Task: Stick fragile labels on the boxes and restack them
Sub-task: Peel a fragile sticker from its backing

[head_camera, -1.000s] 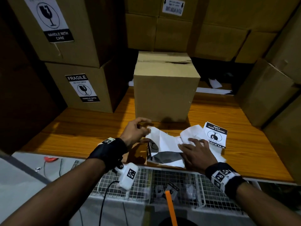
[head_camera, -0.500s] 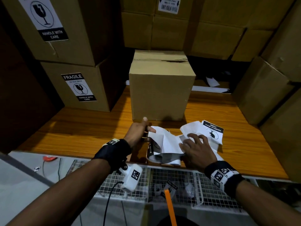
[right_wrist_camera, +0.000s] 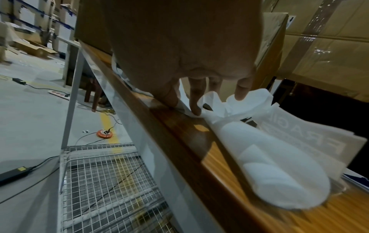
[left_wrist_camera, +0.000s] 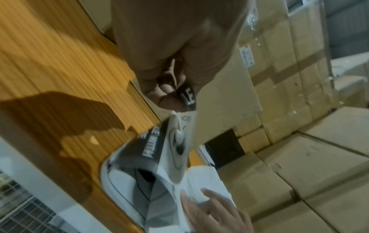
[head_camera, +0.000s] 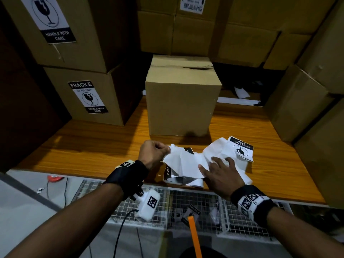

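Note:
A plain cardboard box (head_camera: 181,101) without a label stands in the middle of the wooden table (head_camera: 83,146). In front of it lies a pile of white label sheets (head_camera: 214,157). My left hand (head_camera: 154,151) pinches the corner of a fragile label (left_wrist_camera: 180,138) and lifts it off its backing. My right hand (head_camera: 219,172) presses flat on the sheets (right_wrist_camera: 259,141), fingers spread. A loose fragile label (head_camera: 241,148) lies face up at the pile's right end.
Two stacked boxes at the left carry fragile labels (head_camera: 88,96), (head_camera: 50,17). More cardboard boxes (head_camera: 297,101) wall in the back and right. A wire mesh rack (head_camera: 186,211) hangs under the table's near edge, and an orange strip (head_camera: 194,237) sticks up below.
My left hand has closed on the label's corner and pulled it up and to the left, so the sheet has unfolded. My right hand stays pressed on the pile.

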`<action>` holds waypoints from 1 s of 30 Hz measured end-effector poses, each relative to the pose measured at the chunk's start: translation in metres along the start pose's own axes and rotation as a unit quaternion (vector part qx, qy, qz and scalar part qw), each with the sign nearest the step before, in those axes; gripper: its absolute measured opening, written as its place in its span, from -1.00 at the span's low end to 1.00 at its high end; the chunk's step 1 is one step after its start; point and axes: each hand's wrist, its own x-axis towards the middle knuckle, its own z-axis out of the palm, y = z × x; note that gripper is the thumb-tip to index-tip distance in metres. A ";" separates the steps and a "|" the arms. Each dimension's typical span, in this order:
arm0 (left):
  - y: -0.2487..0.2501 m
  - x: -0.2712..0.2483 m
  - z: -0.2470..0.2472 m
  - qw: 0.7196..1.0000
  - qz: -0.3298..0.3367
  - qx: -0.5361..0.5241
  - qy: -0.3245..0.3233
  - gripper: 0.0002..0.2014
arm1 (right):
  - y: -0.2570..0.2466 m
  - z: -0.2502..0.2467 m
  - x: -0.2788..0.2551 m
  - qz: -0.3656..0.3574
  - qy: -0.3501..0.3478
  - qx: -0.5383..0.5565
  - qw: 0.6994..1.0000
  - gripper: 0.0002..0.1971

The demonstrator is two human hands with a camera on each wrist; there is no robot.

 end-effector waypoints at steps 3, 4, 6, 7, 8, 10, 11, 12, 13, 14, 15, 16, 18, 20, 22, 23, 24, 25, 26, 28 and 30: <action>-0.003 0.002 -0.012 1.000 -0.001 0.002 0.016 -0.84 | 0.004 0.000 0.002 0.003 -0.023 -0.010 1.000 -0.47; -0.004 0.002 -0.017 1.000 -0.003 -0.004 0.020 -0.85 | 0.005 0.000 0.004 0.007 -0.028 -0.011 1.000 -0.47; -0.007 0.004 -0.029 0.999 -0.013 -0.023 0.032 -0.85 | 0.005 -0.002 0.007 0.014 -0.039 -0.009 0.999 -0.43; -0.010 0.006 -0.035 0.999 -0.016 -0.031 0.039 -0.84 | 0.006 -0.003 0.009 0.015 -0.038 -0.014 0.999 -0.42; -0.012 0.007 -0.041 0.998 -0.017 -0.035 0.045 -0.85 | 0.007 -0.002 0.009 0.015 -0.035 -0.015 0.999 -0.42; -0.016 0.006 -0.051 0.998 -0.015 -0.035 0.049 -0.87 | 0.008 -0.002 0.009 0.021 -0.040 -0.004 0.999 -0.40; -0.017 0.005 -0.054 0.998 -0.015 -0.035 0.050 -0.88 | 0.008 -0.004 0.009 0.025 -0.046 -0.001 0.999 -0.38; -0.017 0.004 -0.056 0.998 -0.013 -0.035 0.049 -0.88 | 0.008 -0.006 0.009 0.028 -0.054 0.003 0.998 -0.33; -0.018 0.003 -0.058 0.998 -0.013 -0.035 0.049 -0.89 | 0.008 -0.007 0.009 0.031 -0.060 0.006 0.998 -0.28; -0.018 0.002 -0.059 0.998 -0.012 -0.036 0.049 -0.89 | 0.007 -0.007 0.009 0.033 -0.065 0.007 0.997 -0.26; -0.019 0.001 -0.060 0.998 -0.011 -0.038 0.049 -0.90 | 0.007 -0.008 0.010 0.037 -0.071 0.007 0.997 -0.26; -0.020 0.000 -0.062 0.998 -0.010 -0.040 0.050 -0.90 | 0.007 -0.008 0.010 0.039 -0.074 0.006 0.996 -0.27; -0.022 -0.002 -0.064 0.998 -0.007 -0.041 0.051 -0.90 | 0.006 -0.009 0.009 0.041 -0.078 0.000 0.996 -0.36; -0.024 -0.004 -0.068 0.998 -0.009 -0.041 0.054 -0.89 | 0.005 -0.010 0.008 0.043 -0.082 0.002 0.996 -0.43; -0.024 -0.006 -0.074 0.996 -0.008 -0.051 0.066 -0.88 | 0.005 -0.009 0.009 0.047 -0.085 0.009 0.995 -0.48; -0.024 -0.006 -0.079 0.995 -0.007 -0.059 0.076 -0.88 | 0.005 -0.010 0.009 0.050 -0.085 0.013 0.995 -0.50; -0.022 -0.007 -0.083 0.994 -0.004 -0.068 0.081 -0.88 | 0.006 -0.010 0.010 0.054 -0.084 0.017 0.995 -0.51; -0.021 -0.008 -0.087 0.994 -0.002 -0.075 0.084 -0.90 | 0.009 -0.010 0.009 0.058 -0.084 0.017 0.995 -0.53; -0.018 -0.009 -0.091 0.994 -0.001 -0.080 0.080 -0.92 | 0.012 -0.011 0.009 0.062 -0.087 0.012 0.994 -0.54; -0.013 -0.012 -0.095 0.994 0.003 -0.088 0.069 -0.94 | 0.017 -0.010 0.006 0.066 -0.087 0.004 0.994 -0.53; -0.010 -0.014 -0.095 0.994 0.008 -0.091 0.066 -0.91 | 0.020 -0.009 0.001 0.072 -0.081 -0.001 0.994 -0.54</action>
